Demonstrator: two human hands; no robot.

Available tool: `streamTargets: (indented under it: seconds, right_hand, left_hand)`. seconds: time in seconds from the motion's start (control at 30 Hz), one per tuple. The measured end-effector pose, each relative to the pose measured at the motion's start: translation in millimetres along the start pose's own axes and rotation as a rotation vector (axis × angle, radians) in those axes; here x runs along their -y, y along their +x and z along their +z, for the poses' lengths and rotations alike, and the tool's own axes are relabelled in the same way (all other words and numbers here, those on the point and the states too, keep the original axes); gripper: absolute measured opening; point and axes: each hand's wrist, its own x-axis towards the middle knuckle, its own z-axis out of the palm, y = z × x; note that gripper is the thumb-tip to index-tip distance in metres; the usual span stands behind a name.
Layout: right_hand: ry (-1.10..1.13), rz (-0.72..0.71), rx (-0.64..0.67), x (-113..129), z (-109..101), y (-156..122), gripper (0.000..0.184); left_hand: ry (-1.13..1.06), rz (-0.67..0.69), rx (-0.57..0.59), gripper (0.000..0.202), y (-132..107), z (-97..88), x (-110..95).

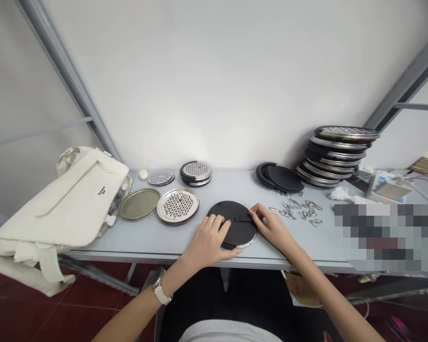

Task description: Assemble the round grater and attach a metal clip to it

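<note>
A round black disc (237, 228) with a silver rim lies near the table's front edge, a narrow dark strip or slot across its right half. My left hand (209, 237) grips it, fingers bent over the top and thumb along the front rim. At the disc's right edge, my right hand (267, 225) is closed in a pinch at the end of that strip. What sits between those fingertips is too small to make out. Several small metal clasps (294, 206) are scattered to the right of this hand. Left of the disc lies a silver perforated round plate (178, 206).
An olive round lid (140, 204) and a cream bag (67, 199) occupy the left. Behind are stacked perforated discs (197, 172) and black discs (283, 178). A tall leaning disc stack (337, 154) stands back right, near a blurred-out patch (381, 235).
</note>
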Motion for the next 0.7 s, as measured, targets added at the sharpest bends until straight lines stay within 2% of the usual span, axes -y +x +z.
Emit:
streamTargets:
  seconds: [0.43,0.7]
  right_hand:
    - [0.070,0.043,-0.078,-5.3,2.5,-0.1,0.016]
    - [0.013,-0.021,-0.170,-7.0,2.3,1.9,0.018]
  left_hand:
    - [0.012,-0.006,0.026,0.067,-0.1,-1.0,-0.7]
    - [0.014,0.000,0.035,0.062,-0.6,-5.2,-3.8]
